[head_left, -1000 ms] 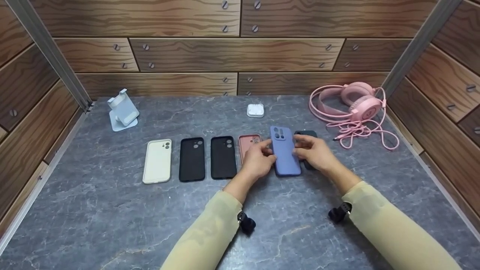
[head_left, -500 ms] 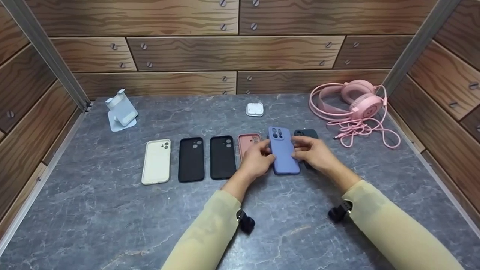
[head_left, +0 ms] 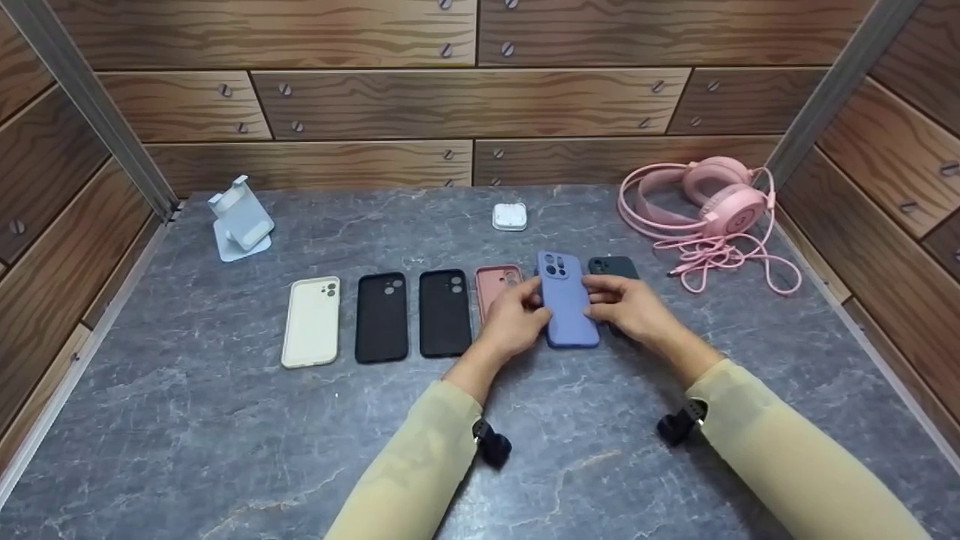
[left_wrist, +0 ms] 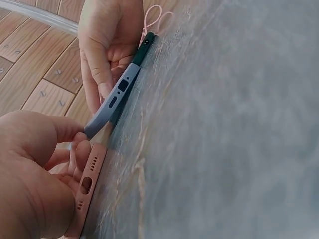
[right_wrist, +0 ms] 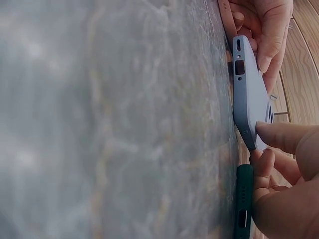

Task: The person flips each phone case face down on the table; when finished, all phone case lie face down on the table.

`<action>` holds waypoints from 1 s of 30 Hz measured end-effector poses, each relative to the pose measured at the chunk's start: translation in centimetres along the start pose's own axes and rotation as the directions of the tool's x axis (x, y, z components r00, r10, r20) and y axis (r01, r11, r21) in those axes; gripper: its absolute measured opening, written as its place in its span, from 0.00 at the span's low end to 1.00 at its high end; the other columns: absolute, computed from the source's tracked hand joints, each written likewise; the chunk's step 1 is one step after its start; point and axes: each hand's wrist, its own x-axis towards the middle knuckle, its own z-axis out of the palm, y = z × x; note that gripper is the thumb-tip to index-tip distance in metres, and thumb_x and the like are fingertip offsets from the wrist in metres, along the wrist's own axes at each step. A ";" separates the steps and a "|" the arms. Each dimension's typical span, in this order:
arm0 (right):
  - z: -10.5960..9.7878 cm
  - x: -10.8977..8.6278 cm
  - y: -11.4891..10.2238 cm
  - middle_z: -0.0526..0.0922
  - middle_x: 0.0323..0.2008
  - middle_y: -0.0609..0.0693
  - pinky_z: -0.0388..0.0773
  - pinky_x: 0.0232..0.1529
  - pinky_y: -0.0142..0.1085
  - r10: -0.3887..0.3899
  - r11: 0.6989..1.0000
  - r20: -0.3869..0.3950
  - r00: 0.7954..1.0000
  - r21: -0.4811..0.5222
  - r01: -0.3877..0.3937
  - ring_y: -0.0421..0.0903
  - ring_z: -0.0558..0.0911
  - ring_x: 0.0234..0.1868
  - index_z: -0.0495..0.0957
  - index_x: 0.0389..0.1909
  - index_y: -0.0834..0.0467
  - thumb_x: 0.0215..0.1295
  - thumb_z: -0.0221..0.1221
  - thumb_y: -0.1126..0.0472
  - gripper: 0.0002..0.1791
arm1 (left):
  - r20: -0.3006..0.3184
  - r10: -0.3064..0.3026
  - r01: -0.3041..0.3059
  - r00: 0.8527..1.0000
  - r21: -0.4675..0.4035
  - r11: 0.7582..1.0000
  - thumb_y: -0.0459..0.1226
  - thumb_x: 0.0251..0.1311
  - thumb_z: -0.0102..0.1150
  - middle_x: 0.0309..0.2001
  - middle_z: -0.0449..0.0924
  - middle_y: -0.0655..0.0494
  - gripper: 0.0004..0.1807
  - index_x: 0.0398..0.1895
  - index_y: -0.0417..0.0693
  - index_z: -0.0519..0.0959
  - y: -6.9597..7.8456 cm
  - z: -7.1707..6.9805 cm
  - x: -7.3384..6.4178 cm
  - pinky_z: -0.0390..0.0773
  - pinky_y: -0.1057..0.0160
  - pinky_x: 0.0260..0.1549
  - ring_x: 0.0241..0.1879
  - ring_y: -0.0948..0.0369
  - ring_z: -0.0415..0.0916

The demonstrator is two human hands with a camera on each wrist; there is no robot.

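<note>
A periwinkle-blue phone case (head_left: 568, 311) lies between my hands in the head view, camera cutouts at its far end. My left hand (head_left: 516, 319) pinches its left long edge. Thumb and fingers of my right hand (head_left: 626, 306) pinch the opposite edge. In the right wrist view the blue case (right_wrist: 249, 94) sits low over the table, slightly tilted; whether it touches the surface I cannot tell. A pink phone case (head_left: 495, 283) is partly hidden behind my left hand. Beneath my right hand, a dark green phone case (head_left: 616, 267) shows mainly its far end.
Left of the pink case, two black phone cases (head_left: 445, 315) and a white one (head_left: 311, 322) continue the row. Farther back are a light blue folding stand (head_left: 244, 221), a small white box (head_left: 510, 216) and pink headphones (head_left: 727, 214) with a coiled cable. Wood-patterned walls surround the grey table (head_left: 225, 442).
The head view shifts slightly, so the table's contents appear a little higher. Both hands keep their hold on the blue phone case, which has barely moved.
</note>
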 end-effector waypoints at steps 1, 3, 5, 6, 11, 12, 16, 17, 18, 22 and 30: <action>0.0 0.0 -0.1 0.80 0.63 0.68 0.80 0.47 0.25 0.000 1.000 -0.003 1.000 -0.009 0.000 0.58 0.81 0.62 0.71 0.74 0.69 0.69 0.67 0.69 0.33 | 0.001 0.003 -0.003 1.000 0.005 1.000 0.30 0.69 0.64 0.45 0.80 0.52 0.30 0.75 0.40 0.74 0.0 0.0 0.0 0.77 0.62 0.53 0.46 0.59 0.76; -0.1 0.0 -0.1 0.80 0.64 0.68 0.79 0.47 0.25 -0.005 1.000 -0.004 1.000 -0.021 0.005 0.58 0.81 0.62 0.71 0.74 0.69 0.69 0.68 0.69 0.33 | 0.001 0.005 -0.005 1.000 0.021 1.000 0.30 0.69 0.64 0.43 0.79 0.52 0.30 0.75 0.40 0.74 0.0 -0.1 0.0 0.77 0.62 0.51 0.45 0.60 0.75; -0.1 0.0 -0.1 0.80 0.64 0.67 0.79 0.47 0.24 -0.011 1.000 -0.004 1.000 -0.028 0.011 0.58 0.81 0.62 0.72 0.74 0.69 0.69 0.68 0.68 0.33 | -0.002 0.004 -0.004 1.000 0.048 0.999 0.31 0.69 0.64 0.42 0.79 0.53 0.31 0.75 0.40 0.74 0.1 -0.1 0.0 0.76 0.62 0.51 0.44 0.60 0.73; 0.0 0.0 -0.1 0.81 0.63 0.67 0.79 0.47 0.24 -0.015 0.999 -0.007 1.000 -0.033 0.015 0.58 0.81 0.62 0.72 0.73 0.68 0.69 0.68 0.68 0.33 | -0.004 0.002 -0.002 1.000 0.063 0.998 0.31 0.68 0.65 0.41 0.78 0.54 0.31 0.75 0.39 0.74 0.1 -0.1 0.0 0.76 0.62 0.51 0.44 0.60 0.73; 0.0 -0.1 0.0 0.81 0.62 0.67 0.78 0.47 0.24 -0.031 0.999 -0.015 0.999 -0.041 0.031 0.58 0.81 0.61 0.73 0.72 0.69 0.68 0.69 0.69 0.33 | -0.014 -0.012 0.014 1.000 0.097 0.995 0.32 0.67 0.65 0.41 0.78 0.55 0.31 0.74 0.38 0.74 0.1 -0.1 0.0 0.76 0.62 0.51 0.44 0.60 0.73; 0.0 -0.1 0.0 0.81 0.62 0.67 0.78 0.47 0.24 -0.035 0.999 -0.016 0.999 -0.038 0.035 0.58 0.81 0.61 0.73 0.72 0.69 0.67 0.68 0.69 0.33 | -0.013 -0.016 0.017 1.000 0.099 0.995 0.32 0.67 0.65 0.41 0.78 0.55 0.31 0.74 0.38 0.75 0.1 0.0 0.0 0.76 0.61 0.51 0.44 0.60 0.73; 0.1 0.0 0.2 0.81 0.62 0.69 0.78 0.48 0.24 -0.043 0.999 -0.020 0.999 -0.028 0.043 0.59 0.81 0.60 0.72 0.72 0.71 0.67 0.68 0.70 0.33 | -0.010 -0.017 0.018 1.000 0.116 0.993 0.31 0.67 0.65 0.41 0.78 0.56 0.30 0.73 0.39 0.76 0.0 0.1 0.1 0.76 0.62 0.51 0.44 0.61 0.73; 0.1 0.0 0.2 0.81 0.62 0.69 0.78 0.48 0.24 -0.043 0.999 -0.022 0.999 -0.031 0.043 0.59 0.81 0.60 0.72 0.72 0.71 0.67 0.68 0.71 0.33 | -0.008 -0.013 0.014 1.000 0.119 0.993 0.31 0.67 0.65 0.41 0.78 0.56 0.30 0.72 0.39 0.76 0.0 0.1 0.1 0.76 0.62 0.50 0.43 0.61 0.73; 0.1 0.0 0.2 0.81 0.62 0.69 0.78 0.48 0.24 -0.043 0.998 -0.025 0.999 -0.036 0.042 0.58 0.81 0.60 0.72 0.72 0.71 0.67 0.68 0.70 0.33 | -0.005 -0.012 0.013 1.000 0.122 0.993 0.31 0.67 0.65 0.40 0.78 0.56 0.29 0.72 0.38 0.76 0.0 0.1 0.2 0.76 0.62 0.49 0.43 0.61 0.73; 0.2 0.1 0.2 0.82 0.61 0.68 0.77 0.48 0.23 -0.050 0.997 -0.035 0.998 -0.065 0.048 0.58 0.82 0.59 0.73 0.71 0.71 0.66 0.69 0.70 0.33 | 0.003 -0.020 0.020 1.000 0.136 0.991 0.30 0.66 0.64 0.39 0.77 0.56 0.26 0.68 0.38 0.80 0.2 0.1 0.2 0.76 0.61 0.46 0.42 0.60 0.73; 0.4 0.1 0.1 0.82 0.62 0.68 0.77 0.47 0.23 -0.049 0.994 -0.037 0.998 -0.100 0.045 0.58 0.82 0.59 0.73 0.71 0.71 0.67 0.69 0.70 0.32 | -0.009 -0.049 0.050 0.999 0.174 0.984 0.30 0.66 0.65 0.41 0.75 0.56 0.22 0.64 0.39 0.81 0.5 0.2 0.1 0.76 0.60 0.48 0.44 0.59 0.72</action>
